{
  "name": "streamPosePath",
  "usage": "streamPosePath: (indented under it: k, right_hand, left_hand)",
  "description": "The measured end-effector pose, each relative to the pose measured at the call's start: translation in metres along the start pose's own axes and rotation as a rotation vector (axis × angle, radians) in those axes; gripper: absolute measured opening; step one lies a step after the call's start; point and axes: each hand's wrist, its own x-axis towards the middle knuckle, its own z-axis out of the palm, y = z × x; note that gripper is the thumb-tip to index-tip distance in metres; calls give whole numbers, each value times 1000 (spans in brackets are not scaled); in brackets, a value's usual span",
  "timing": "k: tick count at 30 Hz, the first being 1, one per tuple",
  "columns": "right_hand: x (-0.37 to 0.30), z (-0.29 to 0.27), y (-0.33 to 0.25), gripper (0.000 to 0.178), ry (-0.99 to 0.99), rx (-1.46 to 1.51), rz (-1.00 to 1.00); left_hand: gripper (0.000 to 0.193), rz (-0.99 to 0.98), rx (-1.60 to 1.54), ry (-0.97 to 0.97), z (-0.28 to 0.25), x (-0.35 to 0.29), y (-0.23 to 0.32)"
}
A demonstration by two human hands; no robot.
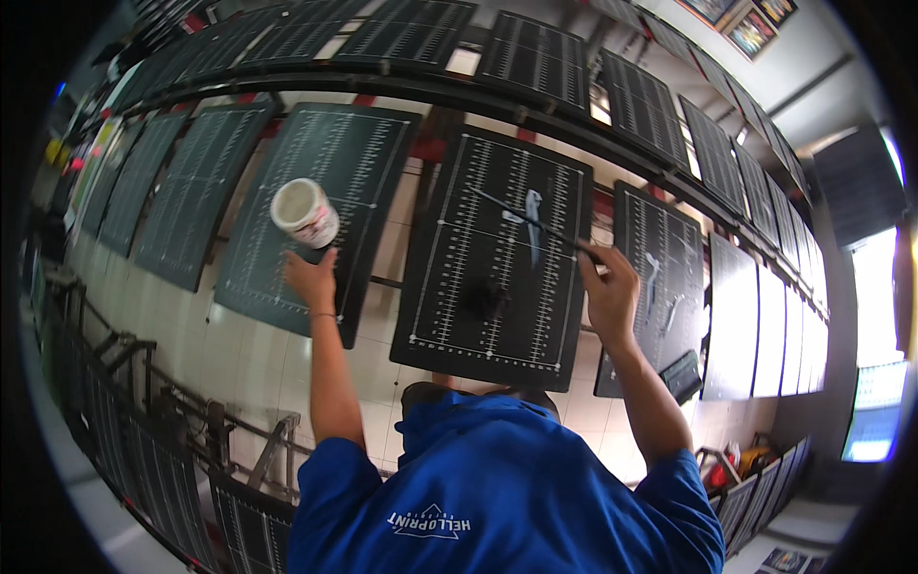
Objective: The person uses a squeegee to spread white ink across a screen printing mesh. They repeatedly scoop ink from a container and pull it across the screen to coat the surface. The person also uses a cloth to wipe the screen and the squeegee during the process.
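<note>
White tub [306, 212] at left board [258, 273], my left hand [311, 279] at its base, grip unclear: hold it level. My right hand [610, 284] pinches thin stick [507, 208] over middle board [457, 306]: go light, steady.

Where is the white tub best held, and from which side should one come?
Probably by the round wall of the white tub, from the person's near side, where the left hand is; the open mouth faces away from that hand.

We count two: left hand [313, 279], right hand [612, 287].
We list one tub [314, 224], one thin rod [516, 214], three gridded boards [449, 320] nearest those hands.
</note>
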Motion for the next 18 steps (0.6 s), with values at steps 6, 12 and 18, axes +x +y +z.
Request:
streamPosePath:
  k: [6, 12, 18]
  right_hand:
    - [83, 137, -93, 26, -256, 320, -78]
    - [131, 258, -133, 38, -391, 107, -285]
    - [138, 200, -82, 43, -346, 234, -221]
  left_hand:
    - [75, -93, -342, -162, -60, -112, -1]
    - [43, -213, -553, -410, -120, -197, -16]
    - [25, 1, -727, -629, -136, -210, 41]
